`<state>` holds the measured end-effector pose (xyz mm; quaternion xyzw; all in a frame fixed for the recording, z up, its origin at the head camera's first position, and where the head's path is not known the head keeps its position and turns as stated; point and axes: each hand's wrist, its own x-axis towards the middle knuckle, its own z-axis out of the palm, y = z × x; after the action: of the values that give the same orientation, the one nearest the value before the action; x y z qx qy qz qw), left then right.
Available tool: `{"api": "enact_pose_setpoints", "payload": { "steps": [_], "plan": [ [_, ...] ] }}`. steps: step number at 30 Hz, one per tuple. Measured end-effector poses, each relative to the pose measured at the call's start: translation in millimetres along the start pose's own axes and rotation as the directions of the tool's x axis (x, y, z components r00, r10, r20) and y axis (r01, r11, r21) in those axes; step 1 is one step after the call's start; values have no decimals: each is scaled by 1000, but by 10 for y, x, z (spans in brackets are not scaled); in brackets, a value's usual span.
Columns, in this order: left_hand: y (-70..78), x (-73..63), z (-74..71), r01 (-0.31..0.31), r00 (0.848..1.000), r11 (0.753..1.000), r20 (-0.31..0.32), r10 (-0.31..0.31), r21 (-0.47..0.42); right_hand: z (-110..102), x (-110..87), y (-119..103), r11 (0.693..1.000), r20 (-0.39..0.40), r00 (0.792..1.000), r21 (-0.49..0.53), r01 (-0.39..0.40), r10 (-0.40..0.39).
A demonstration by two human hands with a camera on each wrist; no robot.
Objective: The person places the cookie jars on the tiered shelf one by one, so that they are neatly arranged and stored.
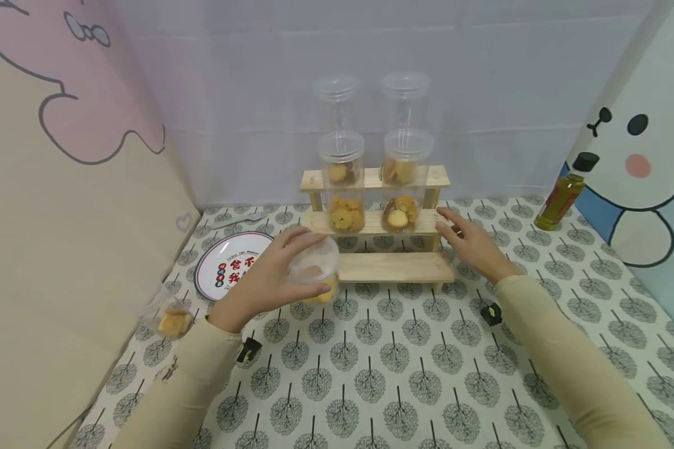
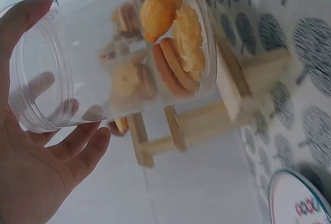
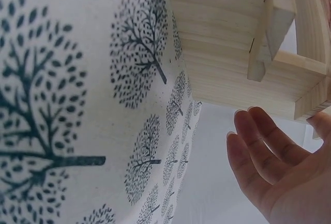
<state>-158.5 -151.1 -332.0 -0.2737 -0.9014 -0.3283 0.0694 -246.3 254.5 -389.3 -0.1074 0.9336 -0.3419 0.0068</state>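
In the head view my left hand (image 1: 264, 280) grips a clear plastic jar (image 1: 316, 259) near its lidded end, thumb on one side and fingers on the other. Cookies (image 2: 178, 43) fill the bottom of this jar, seen close up in the left wrist view. It is beside the left end of the lowest tier of a wooden step shelf (image 1: 395, 267). My right hand (image 1: 474, 246) is at the shelf's right end, fingers loosely extended by the middle tier. Its thumb lies against or very near the wood in the right wrist view; firm contact I cannot tell.
Two lidded cookie jars (image 1: 345, 187) stand on the middle tier, and two more (image 1: 406, 112) behind on the top tier. To the left are a printed plate (image 1: 210, 265), a fork-like utensil (image 1: 237, 221) and a bagged cookie (image 1: 174, 321). An oil bottle (image 1: 560, 199) stands far right.
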Motion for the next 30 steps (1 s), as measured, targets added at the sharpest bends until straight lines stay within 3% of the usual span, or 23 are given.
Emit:
{"api": "enact_pose_setpoints", "payload": {
  "steps": [7,14,21,30],
  "plan": [
    [182,447,231,-84,996,996,32,85,-26,16,4,34,1000,-13,1000,2,13,-13],
    [400,777,418,-93,992,996,83,93,-10,26,4,53,1000,-18,1000,-7,17,-17],
    [527,973,604,-151,985,988,82,149,18,30,-4,41,1000,-3,1000,-8,16,-16],
    [613,1108,841,-113,987,993,113,115,-23,16,-2,46,1000,0,1000,-13,18,-18]
  ]
}}
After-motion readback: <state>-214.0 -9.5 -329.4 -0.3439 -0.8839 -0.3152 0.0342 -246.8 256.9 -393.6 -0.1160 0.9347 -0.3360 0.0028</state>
